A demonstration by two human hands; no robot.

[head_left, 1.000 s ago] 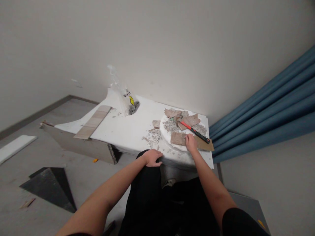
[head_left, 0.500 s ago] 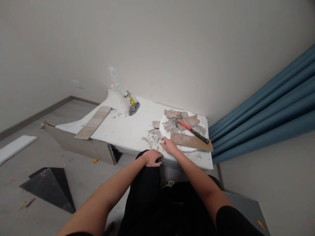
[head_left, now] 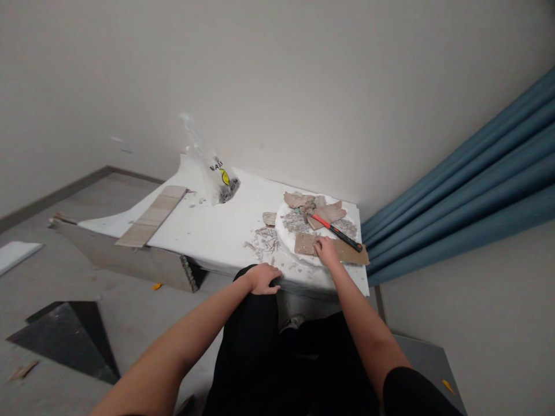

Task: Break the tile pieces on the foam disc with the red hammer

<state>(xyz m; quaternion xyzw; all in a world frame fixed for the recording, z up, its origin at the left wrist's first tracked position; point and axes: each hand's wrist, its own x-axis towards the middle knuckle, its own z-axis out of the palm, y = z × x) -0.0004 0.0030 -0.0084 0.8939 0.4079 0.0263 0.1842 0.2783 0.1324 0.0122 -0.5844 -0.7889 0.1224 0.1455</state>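
My left hand (head_left: pixel 262 279) rests on my left knee, fingers stretched out and holding nothing. My right hand (head_left: pixel 327 252) is over a brown cardboard strip (head_left: pixel 353 253), its fingers drawn together at the strip's speckled left part. Whatever they pinch, if anything, is too small to make out. Just beyond that hand a hammer (head_left: pixel 337 232) with a red and black handle lies across torn cardboard pieces (head_left: pixel 332 212). Grey crumbled bits and the pieces lie on a round white foam disc (head_left: pixel 284 244). Loose grey crumbs (head_left: pixel 265 242) are scattered left of the disc.
The white-covered low table (head_left: pixel 217 231) stands against the wall. On it are a clear plastic bag (head_left: pixel 223 176) with dark grey contents and a long cardboard strip (head_left: pixel 154 215). Blue curtains (head_left: pixel 455 173) hang at the right. A dark folded sheet (head_left: pixel 65 335) lies on the floor.
My right hand has moved right, from the crumbs at the disc's left edge onto the cardboard strip. My left hand stays on the knee. The view has shifted slightly.
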